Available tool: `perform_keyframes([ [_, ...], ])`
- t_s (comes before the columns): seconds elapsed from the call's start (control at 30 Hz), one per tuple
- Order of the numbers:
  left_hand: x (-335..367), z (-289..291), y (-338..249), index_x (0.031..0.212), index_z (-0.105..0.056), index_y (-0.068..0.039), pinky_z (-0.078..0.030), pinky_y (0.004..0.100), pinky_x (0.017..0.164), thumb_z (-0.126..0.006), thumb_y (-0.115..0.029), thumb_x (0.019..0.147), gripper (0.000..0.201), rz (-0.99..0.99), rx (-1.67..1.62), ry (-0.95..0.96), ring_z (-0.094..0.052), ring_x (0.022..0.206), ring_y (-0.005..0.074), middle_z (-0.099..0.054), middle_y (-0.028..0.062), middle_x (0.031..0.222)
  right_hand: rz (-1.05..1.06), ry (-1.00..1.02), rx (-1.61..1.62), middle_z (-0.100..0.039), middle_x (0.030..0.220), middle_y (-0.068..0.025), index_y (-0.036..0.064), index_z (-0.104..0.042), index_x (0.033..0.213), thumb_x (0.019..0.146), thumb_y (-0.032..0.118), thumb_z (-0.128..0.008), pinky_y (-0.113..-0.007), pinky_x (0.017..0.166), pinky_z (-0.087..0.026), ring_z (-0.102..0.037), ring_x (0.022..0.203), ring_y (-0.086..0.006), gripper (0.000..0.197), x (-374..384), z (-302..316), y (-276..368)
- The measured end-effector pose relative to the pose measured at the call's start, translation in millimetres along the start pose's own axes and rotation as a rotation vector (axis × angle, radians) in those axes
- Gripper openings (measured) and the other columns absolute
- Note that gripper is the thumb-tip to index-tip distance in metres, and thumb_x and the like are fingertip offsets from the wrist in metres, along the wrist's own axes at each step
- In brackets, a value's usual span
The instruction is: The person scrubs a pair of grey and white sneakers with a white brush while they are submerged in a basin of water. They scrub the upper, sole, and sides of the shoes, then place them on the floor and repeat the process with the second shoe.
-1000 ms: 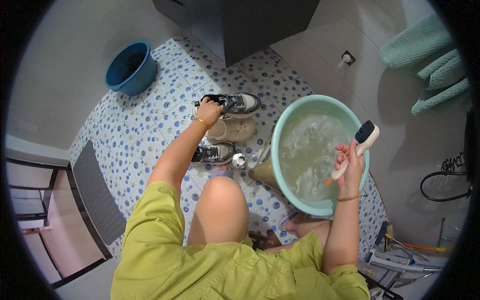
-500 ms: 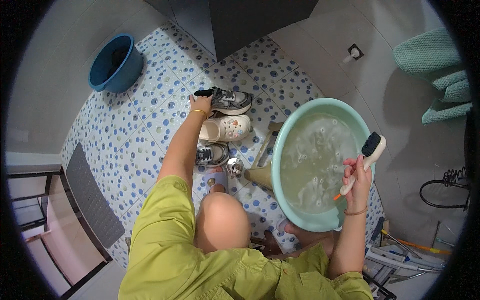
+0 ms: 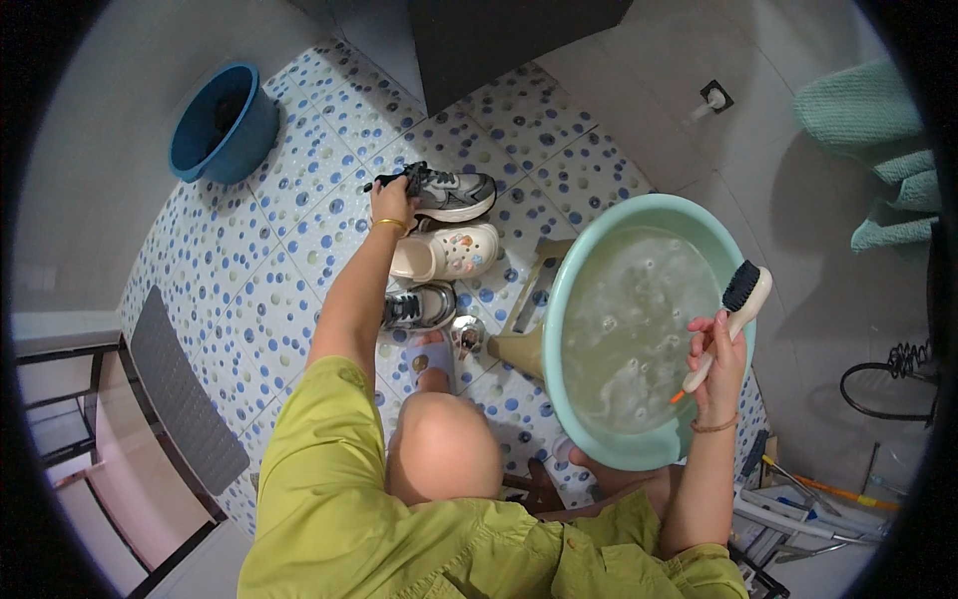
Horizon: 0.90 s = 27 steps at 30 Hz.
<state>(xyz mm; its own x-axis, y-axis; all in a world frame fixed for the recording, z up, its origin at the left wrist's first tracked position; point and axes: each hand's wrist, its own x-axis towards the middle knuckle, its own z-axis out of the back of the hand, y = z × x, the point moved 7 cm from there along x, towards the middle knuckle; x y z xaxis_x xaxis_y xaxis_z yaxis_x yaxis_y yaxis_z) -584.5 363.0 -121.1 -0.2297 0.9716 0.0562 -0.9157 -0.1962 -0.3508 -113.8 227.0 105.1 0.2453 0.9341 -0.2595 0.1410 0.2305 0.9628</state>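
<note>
My left hand [image 3: 394, 203] reaches far forward, its fingers closed around the dark end of a grey sneaker [image 3: 461, 196] with a white sole. What exactly lies under the fingers is partly hidden. Next to it on the floor sit a cream clog [image 3: 467, 251] with small charms and a second grey sneaker [image 3: 424, 305], partly covered by my forearm. My right hand [image 3: 717, 364] grips a scrub brush [image 3: 753, 299] by its pale handle, dark bristles up, above the right rim of a mint-green basin [image 3: 565, 399]. Cloudy, foamy water [image 3: 639, 329] fills the basin.
The basin rests on a tan stool [image 3: 524, 351] beside a floor drain [image 3: 467, 334]. A blue bucket [image 3: 261, 130] with dark contents stands at the far left. A grey mat [image 3: 185, 389] lies at left. Green towels [image 3: 863, 110] hang at right, above a coiled cord [image 3: 893, 371].
My left hand has turned and drawn slightly to the left at the far sneaker; more black material shows by its fingers. My right hand keeps the brush nearly still.
</note>
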Motion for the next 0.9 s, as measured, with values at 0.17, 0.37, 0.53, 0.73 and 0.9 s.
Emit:
perform_keyframes([
  [0.17, -10.0, 35.2, 46.3, 0.086, -0.057, -0.006, -0.038, 0.0398, 0.08, -0.068, -0.016, 0.065, 0.026, 0.175, -0.052, -0.092, -0.056, 0.084, 0.0318, -0.061, 0.0136, 0.086, -0.001, -0.014, 0.005, -0.056, 0.075, -0.0089, 0.0074, -0.042, 0.087, 0.089, 0.023, -0.051, -0.016, 0.037, -0.036, -0.045, 0.05, -0.0054, 0.017, -2.8, 2.2, 1.9],
  [0.37, -49.0, 14.7, 128.0, 0.094, -0.059, -0.005, -0.028, 0.0465, 0.097, -0.055, -0.001, 0.069, 0.025, 0.417, 0.031, -0.154, -0.055, 0.092, 0.0317, -0.061, 0.0151, 0.091, -0.015, 0.006, -0.034, -0.056, 0.075, -0.0088, 0.0069, -0.042, 0.088, 0.089, 0.022, -0.05, -0.017, 0.036, -0.035, -0.046, 0.05, -0.0057, 0.017, 1.7, -4.2, -2.9],
  [0.53, -79.2, -28.7, 142.6, 0.103, -0.058, -0.005, -0.038, 0.0426, 0.089, -0.051, 0.001, 0.073, 0.032, 0.354, -0.113, -0.106, -0.056, 0.09, 0.0353, -0.06, 0.0196, 0.093, -0.036, 0.017, -0.091, -0.056, 0.074, -0.0067, 0.0068, -0.045, 0.086, 0.089, 0.023, -0.049, -0.017, 0.037, -0.036, -0.044, 0.05, -0.0057, 0.017, 4.0, -10.4, -9.8],
  [0.73, -100.9, -49.8, 116.9, 0.113, -0.054, -0.009, -0.044, 0.0386, 0.084, -0.059, -0.012, 0.074, 0.04, 0.28, -0.136, 0.202, -0.054, 0.097, 0.0358, -0.057, 0.0193, 0.104, -0.049, 0.021, -0.076, -0.056, 0.074, -0.005, 0.0049, -0.048, 0.092, 0.088, 0.019, -0.05, -0.017, 0.039, -0.037, -0.045, 0.052, -0.0056, 0.014, -0.2, -22.8, -11.0],
  [0.9, -94.9, -7.4, 96.9, 0.111, -0.056, -0.006, -0.043, 0.035, 0.086, -0.067, -0.025, 0.07, 0.047, 0.226, -0.109, 0.297, -0.056, 0.099, 0.0294, -0.058, 0.0151, 0.108, 0.031, 0.092, -0.14, -0.058, 0.083, -0.0056, 0.0037, -0.051, 0.098, 0.086, 0.015, -0.053, -0.017, 0.047, -0.038, -0.047, 0.058, -0.0047, 0.017, -7.7, -24.7, -5.7],
])
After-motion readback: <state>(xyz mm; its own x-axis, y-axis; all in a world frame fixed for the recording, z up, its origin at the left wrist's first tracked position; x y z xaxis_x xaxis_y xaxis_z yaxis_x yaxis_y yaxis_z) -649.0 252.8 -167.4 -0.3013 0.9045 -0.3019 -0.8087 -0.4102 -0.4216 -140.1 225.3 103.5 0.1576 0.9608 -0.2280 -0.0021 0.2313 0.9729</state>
